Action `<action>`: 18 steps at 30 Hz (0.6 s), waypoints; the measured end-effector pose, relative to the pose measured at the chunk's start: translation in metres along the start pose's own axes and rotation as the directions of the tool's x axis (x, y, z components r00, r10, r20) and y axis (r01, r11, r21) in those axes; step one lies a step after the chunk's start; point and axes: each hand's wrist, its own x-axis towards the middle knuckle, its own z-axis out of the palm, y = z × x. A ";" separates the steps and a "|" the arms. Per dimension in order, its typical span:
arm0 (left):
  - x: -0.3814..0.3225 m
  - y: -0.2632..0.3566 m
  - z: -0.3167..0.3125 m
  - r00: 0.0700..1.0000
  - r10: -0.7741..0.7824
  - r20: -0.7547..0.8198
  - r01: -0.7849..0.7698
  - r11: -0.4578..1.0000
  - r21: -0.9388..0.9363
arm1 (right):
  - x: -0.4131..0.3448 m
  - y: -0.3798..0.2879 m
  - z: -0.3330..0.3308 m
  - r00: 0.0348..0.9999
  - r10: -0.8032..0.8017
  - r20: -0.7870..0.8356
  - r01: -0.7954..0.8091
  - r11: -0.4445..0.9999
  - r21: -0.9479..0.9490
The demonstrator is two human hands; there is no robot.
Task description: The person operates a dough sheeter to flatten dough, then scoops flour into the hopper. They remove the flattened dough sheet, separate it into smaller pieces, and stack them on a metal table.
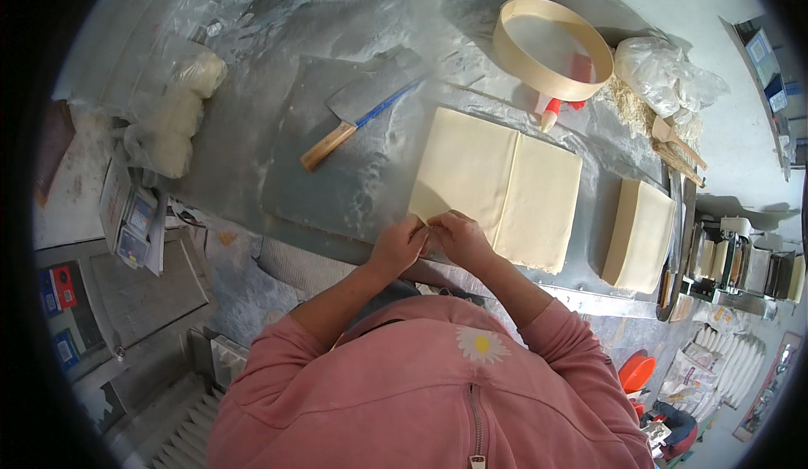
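Two pale, flat stacks of dough sheets lie side by side on the metal-topped table, a left stack (464,160) and a right stack (543,191), with a seam between them. At the left stack's near corner, my left hand (399,244) and my right hand (462,239) meet with bent fingers and fingertips nearly together. Whether they pinch the dough edge is hidden by the fingers. To the left rests a cleaver (366,103) with a wooden handle. Further right stands a thick block of stacked dough sheets (641,235).
A round wooden-rimmed sieve (549,84) stands at the back, beside a red-handled brush (550,115). Plastic-wrapped dough lumps (180,115) lie on the left. Right of the sieve are a plastic bag (663,71) and a wooden spoon (678,141). A rolling machine (732,261) is beyond the table's right end.
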 end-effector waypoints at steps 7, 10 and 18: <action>0.006 -0.006 0.013 0.999 -0.039 -0.014 0.037 0.994 -0.101 | 0.004 0.004 -0.006 0.995 0.092 0.027 -0.094 0.990 0.103; 0.009 -0.008 0.015 0.999 -0.037 -0.029 0.035 0.997 -0.067 | 0.003 0.006 -0.007 0.995 0.099 0.032 -0.102 0.989 0.109; 0.009 -0.007 0.021 0.997 -0.039 -0.072 0.030 0.992 -0.121 | 0.003 0.007 -0.008 0.991 0.130 0.041 -0.134 0.981 0.137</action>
